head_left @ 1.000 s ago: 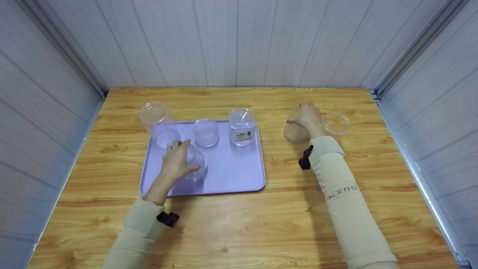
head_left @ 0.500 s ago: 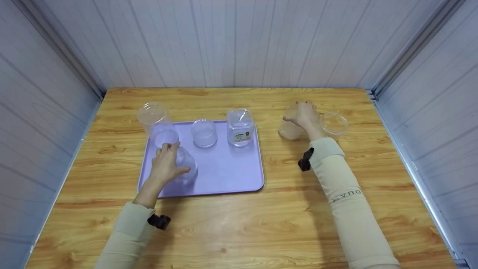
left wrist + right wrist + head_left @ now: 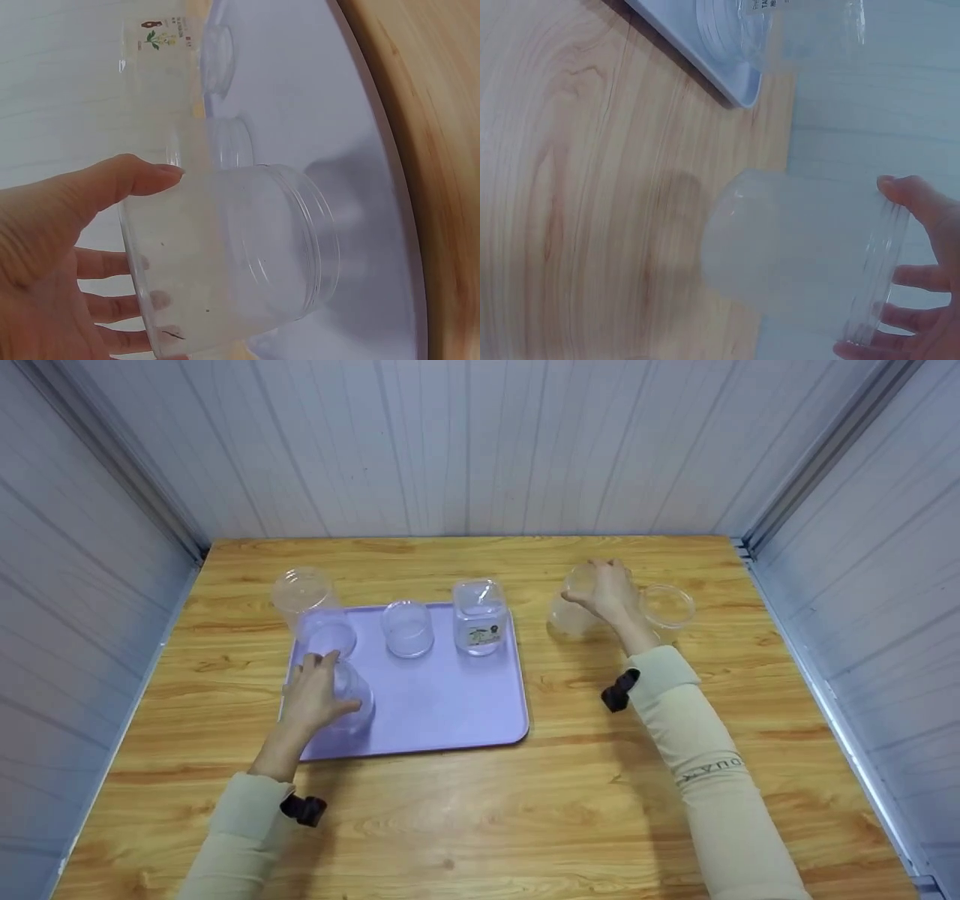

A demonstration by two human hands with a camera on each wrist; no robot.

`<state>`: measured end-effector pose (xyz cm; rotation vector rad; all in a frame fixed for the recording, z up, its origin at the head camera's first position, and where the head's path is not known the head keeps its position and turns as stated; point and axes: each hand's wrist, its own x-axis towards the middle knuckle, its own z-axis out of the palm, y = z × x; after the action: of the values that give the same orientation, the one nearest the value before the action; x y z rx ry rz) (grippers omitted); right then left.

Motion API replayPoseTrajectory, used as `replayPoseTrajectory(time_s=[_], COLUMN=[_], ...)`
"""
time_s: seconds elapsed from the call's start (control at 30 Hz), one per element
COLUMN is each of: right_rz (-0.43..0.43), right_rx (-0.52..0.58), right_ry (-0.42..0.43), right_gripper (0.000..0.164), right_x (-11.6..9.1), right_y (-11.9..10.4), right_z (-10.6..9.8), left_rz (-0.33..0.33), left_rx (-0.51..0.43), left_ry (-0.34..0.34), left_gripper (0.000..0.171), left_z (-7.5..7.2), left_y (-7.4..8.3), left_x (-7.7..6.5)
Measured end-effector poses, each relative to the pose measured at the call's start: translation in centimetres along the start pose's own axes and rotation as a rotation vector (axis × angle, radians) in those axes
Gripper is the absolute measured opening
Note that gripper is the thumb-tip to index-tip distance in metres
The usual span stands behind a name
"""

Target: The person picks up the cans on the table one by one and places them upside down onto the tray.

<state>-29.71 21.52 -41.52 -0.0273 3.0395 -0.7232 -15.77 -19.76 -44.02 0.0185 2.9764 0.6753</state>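
Observation:
My left hand grips a clear round plastic jar over the front left of the purple tray. In the left wrist view the thumb lies on one side of the jar and the fingers on the other, with its ringed end toward the tray. To the right of the tray, my right hand holds a cloudy, see-through jar by its ridged neck. That jar's plain end points down toward the table, as the right wrist view shows.
On the tray stand a square clear jar with a label and a small round jar. A tall clear jar overlaps the tray's back left corner. Right of my right hand lies a clear round lid-like thing. Panelled walls enclose the table.
My left hand has carried its jar leftward across the tray. My right hand has shifted its jar slightly left and back. The other jars stay in place as the view drifts a little.

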Motion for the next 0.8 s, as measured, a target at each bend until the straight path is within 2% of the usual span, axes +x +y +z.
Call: replayPoseTrajectory(time_s=[0.43,0.8], right_rz=[-0.085,-0.079], right_rx=[0.058,0.127], right_ry=[0.084,0.171], right_gripper=[0.079,0.08], right_x=[-2.6,-4.9], right_y=[0.1,1.2], right_z=[-0.8,-0.5], left_rz=[-0.034,-0.033], left_rx=[-0.001,0.015], left_ry=[-0.048,-0.051], left_gripper=[0.087,0.086], left_z=[-0.3,-0.3], left_y=[-1.5,-2.1], left_x=[-0.2,-0.2])
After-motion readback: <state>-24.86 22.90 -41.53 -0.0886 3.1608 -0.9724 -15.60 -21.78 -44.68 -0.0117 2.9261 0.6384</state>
